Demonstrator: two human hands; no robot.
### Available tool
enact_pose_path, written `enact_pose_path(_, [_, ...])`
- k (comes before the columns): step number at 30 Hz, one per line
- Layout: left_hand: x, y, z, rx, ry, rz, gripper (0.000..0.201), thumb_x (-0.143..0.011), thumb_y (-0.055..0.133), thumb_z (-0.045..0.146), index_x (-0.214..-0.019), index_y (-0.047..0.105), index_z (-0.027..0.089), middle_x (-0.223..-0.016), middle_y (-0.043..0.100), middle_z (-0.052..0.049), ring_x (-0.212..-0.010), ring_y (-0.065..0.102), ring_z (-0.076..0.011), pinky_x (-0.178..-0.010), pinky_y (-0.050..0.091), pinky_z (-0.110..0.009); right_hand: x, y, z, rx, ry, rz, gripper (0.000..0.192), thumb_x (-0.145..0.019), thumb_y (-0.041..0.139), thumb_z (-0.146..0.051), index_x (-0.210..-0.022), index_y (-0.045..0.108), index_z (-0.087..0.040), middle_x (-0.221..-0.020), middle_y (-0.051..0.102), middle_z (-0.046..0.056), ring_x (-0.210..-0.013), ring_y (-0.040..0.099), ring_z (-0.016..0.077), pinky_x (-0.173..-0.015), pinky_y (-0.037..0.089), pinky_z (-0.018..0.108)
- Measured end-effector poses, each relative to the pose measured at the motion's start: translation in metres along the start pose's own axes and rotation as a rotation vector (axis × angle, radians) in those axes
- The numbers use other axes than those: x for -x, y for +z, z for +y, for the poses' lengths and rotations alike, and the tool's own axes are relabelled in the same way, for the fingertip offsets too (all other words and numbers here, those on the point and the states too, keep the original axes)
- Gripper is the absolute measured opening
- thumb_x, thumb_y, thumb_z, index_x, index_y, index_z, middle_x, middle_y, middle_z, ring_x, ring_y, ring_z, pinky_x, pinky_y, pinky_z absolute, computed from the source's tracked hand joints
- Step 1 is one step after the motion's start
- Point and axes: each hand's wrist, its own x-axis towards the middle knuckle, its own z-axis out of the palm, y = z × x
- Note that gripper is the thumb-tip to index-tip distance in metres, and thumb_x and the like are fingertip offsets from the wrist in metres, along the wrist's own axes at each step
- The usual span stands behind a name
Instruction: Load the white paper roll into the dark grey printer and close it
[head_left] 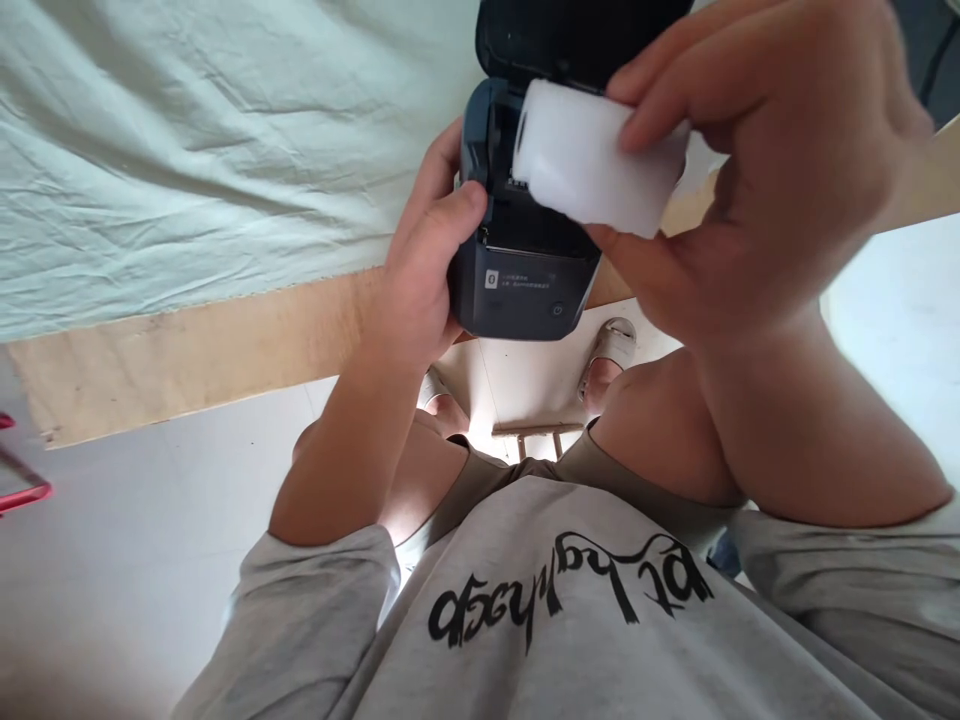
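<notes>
1. Head view, hands: the left hand (424, 270) grips the left side of a dark blue label printer (525, 270), its thumb laid across the upper left corner of the casing and its other fingers curled behind the body, out of sight.
2. Printer: it is held in the air in front of the table's edge, with its hinged lid (570, 35) swung open and tipped away from the person. A small white logo and a line of fine print show on its near face, too small to read, with a round button mark toward the right.
3. Right hand (757, 160): it pinches a white paper roll (592, 165), the fingertips pressed together along the top of the roll and the thumb underneath it.
4. Roll: it lies on its side, tilted, just above the printer's open compartment. Whether it touches the compartment's rim I cannot tell. Its left end faces the printer's left wall.
5. Surroundings: a pale green cloth (187, 150), creased, covers the table beyond the hands, and a bare wooden edge (187, 350) of the table runs along the cloth's near side.
6. Below the hands: the person's bare knees, a sandalled foot (611, 350) on the white floor, and a grey sweatshirt (570, 610) with black lettering.
7. At the far left edge: a red frame (19, 485), only partly in view.
</notes>
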Motion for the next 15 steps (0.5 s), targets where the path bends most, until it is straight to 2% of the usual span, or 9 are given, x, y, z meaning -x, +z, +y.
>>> enact_pose_path(2, [0.001, 0.0, 0.001, 0.006, 0.001, -0.009, 0.032, -0.077, 0.048, 0.034, -0.107, 0.048, 0.024, -0.092, 0.057, -0.004, -0.106, 0.055, -0.0234, -0.056, 0.044, -0.026, -0.001, 0.004, 0.0, 0.105, -0.217, 0.096, 0.019, -0.078, 0.047, -0.031, -0.091, 0.048, -0.017, -0.1, 0.054, -0.001, -0.098, 0.05, 0.0041, -0.082, 0.038, 0.018])
enact_pose_path(3, [0.002, 0.0, 0.001, 0.008, 0.0, -0.021, 0.032, -0.077, 0.048, 0.033, -0.107, 0.047, 0.023, -0.091, 0.057, -0.004, -0.107, 0.054, -0.0233, -0.057, 0.044, -0.026, -0.002, 0.007, 0.001, 0.147, -0.279, 0.119, 0.019, -0.077, 0.047, -0.03, -0.091, 0.047, -0.017, -0.099, 0.054, -0.001, -0.098, 0.052, 0.0042, -0.078, 0.039, 0.017])
enact_pose_path(4, [0.003, 0.0, 0.002, 0.011, 0.001, -0.027, 0.031, -0.077, 0.048, 0.032, -0.106, 0.047, 0.023, -0.091, 0.057, -0.004, -0.108, 0.054, -0.0232, -0.058, 0.044, -0.026, -0.002, 0.009, 0.002, 0.17, -0.291, 0.113, 0.019, -0.078, 0.046, -0.03, -0.092, 0.046, -0.017, -0.099, 0.054, -0.001, -0.099, 0.053, 0.0043, -0.076, 0.04, 0.016])
enact_pose_path(6, [0.004, -0.001, 0.003, 0.009, 0.0, -0.034, 0.03, -0.077, 0.047, 0.032, -0.106, 0.047, 0.024, -0.091, 0.058, -0.003, -0.109, 0.053, -0.0229, -0.061, 0.045, -0.027, -0.003, 0.012, 0.003, 0.185, -0.222, 0.064, 0.019, -0.08, 0.042, -0.031, -0.092, 0.047, -0.018, -0.1, 0.054, -0.002, -0.101, 0.054, 0.0046, -0.079, 0.042, 0.016])
enact_pose_path(9, [0.005, -0.002, 0.005, -0.009, -0.016, -0.035, 0.031, -0.077, 0.047, 0.032, -0.106, 0.047, 0.024, -0.097, 0.058, -0.003, -0.112, 0.051, -0.0233, -0.068, 0.047, -0.03, -0.002, 0.012, 0.003, 0.195, -0.164, 0.009, 0.016, -0.081, 0.037, -0.028, -0.091, 0.047, -0.019, -0.101, 0.054, -0.005, -0.1, 0.055, 0.0059, -0.088, 0.044, 0.023])
enact_pose_path(13, [0.005, -0.001, 0.008, -0.05, -0.019, -0.054, 0.03, -0.076, 0.047, 0.033, -0.105, 0.049, 0.024, -0.104, 0.059, -0.003, -0.117, 0.048, -0.0242, -0.077, 0.047, -0.033, 0.002, 0.01, 0.001, 0.261, -0.223, 0.124, 0.012, -0.076, 0.046, -0.031, -0.082, 0.052, -0.022, -0.096, 0.055, -0.008, -0.094, 0.054, 0.0093, -0.085, 0.041, 0.027])
enact_pose_path(15, [0.005, 0.0, 0.01, -0.069, -0.031, -0.058, 0.028, -0.076, 0.046, 0.033, -0.102, 0.05, 0.023, -0.103, 0.059, -0.004, -0.117, 0.047, -0.0246, -0.079, 0.047, -0.033, 0.004, 0.009, 0.001, 0.317, -0.204, 0.111, 0.014, -0.076, 0.046, -0.034, -0.08, 0.054, -0.024, -0.094, 0.055, -0.007, -0.091, 0.053, 0.0101, -0.082, 0.039, 0.028])
